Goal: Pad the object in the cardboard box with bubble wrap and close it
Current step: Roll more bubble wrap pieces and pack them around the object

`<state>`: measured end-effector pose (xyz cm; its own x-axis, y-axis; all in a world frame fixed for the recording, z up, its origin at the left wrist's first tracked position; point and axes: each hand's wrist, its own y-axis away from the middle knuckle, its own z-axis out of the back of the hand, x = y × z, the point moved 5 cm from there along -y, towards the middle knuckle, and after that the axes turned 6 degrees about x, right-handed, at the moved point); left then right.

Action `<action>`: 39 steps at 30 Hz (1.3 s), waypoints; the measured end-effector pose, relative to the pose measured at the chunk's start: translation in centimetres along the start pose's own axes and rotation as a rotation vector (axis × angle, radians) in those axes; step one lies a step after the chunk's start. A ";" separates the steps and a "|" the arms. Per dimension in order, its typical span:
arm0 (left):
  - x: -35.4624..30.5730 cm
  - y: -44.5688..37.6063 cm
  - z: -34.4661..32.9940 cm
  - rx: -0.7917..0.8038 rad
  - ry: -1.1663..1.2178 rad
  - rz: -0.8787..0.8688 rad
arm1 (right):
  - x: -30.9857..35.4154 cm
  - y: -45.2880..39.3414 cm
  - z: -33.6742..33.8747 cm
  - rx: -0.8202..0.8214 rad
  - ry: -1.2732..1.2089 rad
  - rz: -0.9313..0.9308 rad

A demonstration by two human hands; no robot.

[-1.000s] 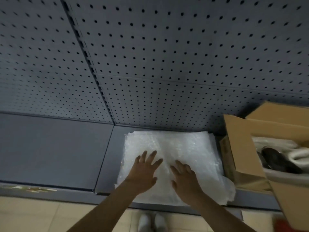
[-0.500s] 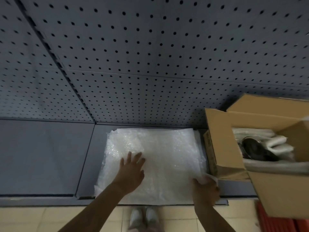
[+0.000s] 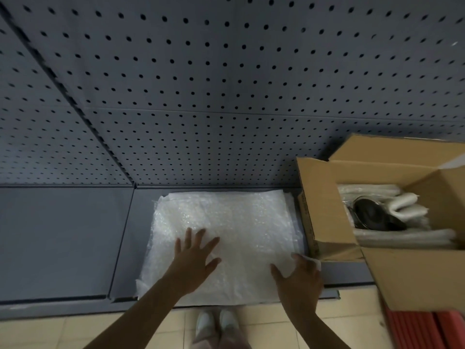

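Observation:
A stack of white bubble wrap sheets [image 3: 226, 222] lies flat on the grey shelf. My left hand [image 3: 193, 258] rests palm down on the stack with fingers spread. My right hand [image 3: 299, 278] is at the stack's near right corner, its fingertips pinching the edge of the top sheet. To the right stands an open cardboard box [image 3: 324, 202] with its flaps up. Inside it a dark round object [image 3: 372, 215] lies among rolls of bubble wrap [image 3: 402, 238].
A grey pegboard wall [image 3: 226, 84] rises behind the grey shelf [image 3: 63, 235]. Red material [image 3: 422, 328] lies below the box at the bottom right. White shoes [image 3: 216, 321] stand on the tiled floor beneath the shelf edge.
My right hand slid from the middle of the stack to its near right corner and took hold of the sheet's edge. My left hand stayed flat on the wrap. The view shifted right.

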<state>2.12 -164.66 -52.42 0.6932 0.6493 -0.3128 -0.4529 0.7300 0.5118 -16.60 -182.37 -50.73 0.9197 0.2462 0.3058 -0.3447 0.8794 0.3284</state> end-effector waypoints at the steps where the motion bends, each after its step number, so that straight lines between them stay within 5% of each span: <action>1: 0.0 0.0 -0.1 0.007 -0.013 0.001 | 0.2 0.1 -0.6 0.064 0.015 0.009; 7: 0.0 0.0 0.1 0.039 -0.050 0.030 | 2.2 -0.3 -2.8 0.299 -0.309 -0.035; 12: -1.1 0.2 0.9 0.007 -0.012 0.011 | 4.4 0.3 0.4 0.044 -0.554 0.018; 16: -1.1 0.9 2.6 -0.120 0.195 -0.019 | 7.5 2.7 3.7 -0.115 -0.758 0.352; 25: 6.0 5.9 6.5 -0.584 0.613 0.279 | 13.5 11.5 -4.4 0.090 -0.060 1.275; 30: 4.7 7.3 5.8 -0.658 0.424 0.190 | 13.6 10.9 -9.2 0.193 0.304 1.135; 35: 2.8 5.0 2.7 -0.404 0.127 -0.006 | 12.6 9.9 -10.7 0.386 0.483 1.083; 39: 3.1 3.5 1.4 -0.266 0.051 0.022 | 12.3 9.3 -10.3 0.517 0.426 1.158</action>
<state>3.47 -160.41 -50.45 0.6554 0.6705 -0.3478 -0.6036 0.7417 0.2925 -6.57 -166.95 -53.16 0.0048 0.9304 0.3666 -0.9046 -0.1522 0.3982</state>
